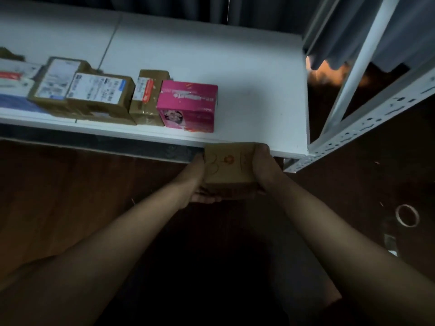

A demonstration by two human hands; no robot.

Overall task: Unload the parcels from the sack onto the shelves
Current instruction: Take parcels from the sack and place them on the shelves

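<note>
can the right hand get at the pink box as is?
Probably not: the right hand and left hand both grip the brown box below the shelf edge. Path to the pink box looks free otherwise.

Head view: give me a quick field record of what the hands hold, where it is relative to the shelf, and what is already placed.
held item: small brown cardboard box with marker writing on top
left hand: grips the box's left side and underside
right hand: grips the box's right side
position: at the front edge of the white shelf board, not yet set down
already on shelf: pink printed carton; labelled brown parcels to its left
free space: bare board to the right of the pink carton
floor: roll of tape
</note>
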